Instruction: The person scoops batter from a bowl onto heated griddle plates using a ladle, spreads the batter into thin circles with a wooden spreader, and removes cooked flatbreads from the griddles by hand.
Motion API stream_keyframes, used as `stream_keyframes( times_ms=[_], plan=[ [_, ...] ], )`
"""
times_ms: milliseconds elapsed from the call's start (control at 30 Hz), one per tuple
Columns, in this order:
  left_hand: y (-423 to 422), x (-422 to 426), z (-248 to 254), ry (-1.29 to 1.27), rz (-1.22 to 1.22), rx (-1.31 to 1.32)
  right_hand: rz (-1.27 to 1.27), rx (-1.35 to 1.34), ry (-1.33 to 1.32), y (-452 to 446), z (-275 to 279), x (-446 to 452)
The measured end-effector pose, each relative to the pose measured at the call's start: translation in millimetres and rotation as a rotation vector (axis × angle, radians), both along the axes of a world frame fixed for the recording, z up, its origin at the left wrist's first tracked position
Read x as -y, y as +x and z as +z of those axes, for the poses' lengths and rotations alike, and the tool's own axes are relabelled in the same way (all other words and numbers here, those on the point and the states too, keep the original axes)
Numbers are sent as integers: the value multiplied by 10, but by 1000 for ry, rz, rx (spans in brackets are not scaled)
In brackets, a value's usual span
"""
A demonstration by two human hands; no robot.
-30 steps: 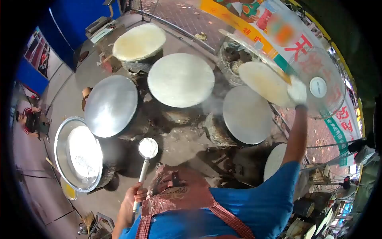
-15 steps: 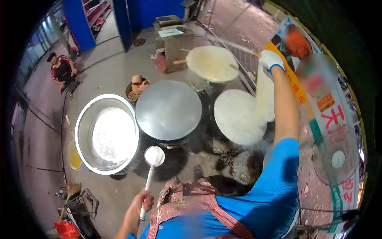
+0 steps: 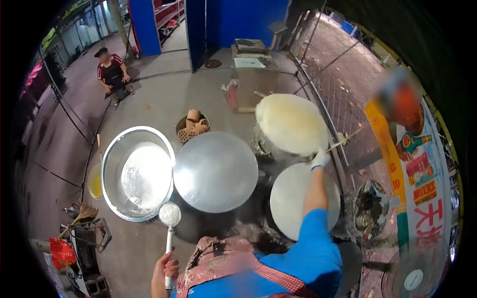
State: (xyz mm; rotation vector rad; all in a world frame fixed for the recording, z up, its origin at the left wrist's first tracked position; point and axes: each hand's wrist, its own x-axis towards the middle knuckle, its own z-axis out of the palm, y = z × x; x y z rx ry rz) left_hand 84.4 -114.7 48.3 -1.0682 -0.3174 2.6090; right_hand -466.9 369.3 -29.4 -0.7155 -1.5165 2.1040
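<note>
My left hand [image 3: 167, 266] is wrapped round the white handle of a ladle [image 3: 170, 215], whose round bowl holds white batter near the rim of a large metal basin [image 3: 107, 201]. White batter [image 3: 144, 175] lies in the basin. My right hand [image 3: 319, 158], in a white glove, is closed on a thin wooden stick [image 3: 345, 141] at the lower edge of a pale round flatbread [image 3: 291, 124] on the far griddle. Beneath my right forearm is a griddle covered with a white sheet [image 3: 293, 198]. A bare grey griddle [image 3: 216, 171] stands between basin and sheet.
A seated person [image 3: 113, 75] is at the back left. Perforated clay-coloured blocks [image 3: 193, 127] lie behind the grey griddle. An open stove [image 3: 370, 211] and a printed banner [image 3: 410, 164] stand at the right. A yellow container [image 3: 95, 182] is left of the basin.
The view has turned left. My right hand has carried the flatbread from the right to the far griddle, where it now lies. My left hand still holds the ladle, now nearer the basin.
</note>
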Motion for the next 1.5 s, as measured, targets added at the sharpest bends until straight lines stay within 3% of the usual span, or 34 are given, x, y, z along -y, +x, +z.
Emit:
stream_keyframes(
  times_ms=[33, 67, 233, 300, 367, 433, 467, 533, 567, 633, 700, 733, 800, 833, 867, 933, 1000, 1100, 1167, 1200, 1233, 1333, 1433, 1467, 1500],
  plan=[
    [-51, -53, 74, 34, 38, 9, -150, 170, -87, 39, 120, 284],
    [-99, -87, 128, 77, 46, -35, -115, 257, -166, -216, -261, 239],
    [-234, -174, 285, -54, 15, 60, -83, 214, 68, -580, -28, 393],
    [-298, -184, 326, -61, 26, 86, 12, 238, 297, -948, -290, 90],
    [-313, -204, 330, -256, -1, 178, 178, 585, 812, -1209, -349, -263],
    [-308, -176, 280, -254, 45, 185, 73, 725, 1163, -1222, -442, -506],
    [-396, -197, 452, -282, 71, 202, 90, 646, 1188, -983, -250, -382],
    [-344, 36, 383, -103, 111, 114, 163, 416, 1206, -679, -31, -30],
    [-207, 203, 153, -35, 101, 82, 299, 13, 920, -638, -213, 103],
    [-184, 457, 119, -100, 131, 98, 349, -395, 1361, -355, -173, 712],
    [-146, 619, -13, -133, 137, 78, 810, 247, 525, 326, 252, 1633],
    [-115, 839, -109, -146, 134, 53, 859, 304, 547, 576, 351, 2130],
    [-178, 1376, -238, -246, 81, 41, 1184, 172, 1002, 772, 396, 2905],
    [-251, 1641, -308, -315, 66, 65, 1218, -127, 1243, 767, 136, 3176],
    [-334, 1927, -466, -366, 40, 81, 1315, 37, 1344, 1024, 379, 3655],
    [-599, 2552, -878, -513, -49, 133, 1315, 71, 1700, 1447, 579, 4499],
    [-961, 3135, -1521, -668, -138, 180, 1359, 187, 1802, 1757, 475, 5186],
    [-1491, 3691, -2447, -1035, -306, 162, 1373, 212, 2039, 2149, -254, 5801],
    [-1735, 3723, -2806, -1047, -285, 363, 1472, 277, 2002, 2518, -340, 6153],
    [-1802, 3660, -2785, -1108, -211, 377, 1505, 347, 1944, 2627, -248, 6353],
    [-1845, 3675, -2869, -1169, -306, 344, 1541, 421, 1883, 2714, -144, 6487],
    [-1858, 4117, -2392, -939, -327, 144, 1334, 552, 1593, 2694, 10, 6495],
    [-1836, 4392, -2076, -1198, -400, 93, 1194, 648, 1328, 2753, 67, 6352],
    [-1836, 4420, -2221, -1294, -466, 147, 1160, 612, 1626, 2786, -352, 6219],
    [-1822, 4352, -2568, -1350, -485, 213, 1214, 663, 1724, 2852, -680, 6188]
  ],
)
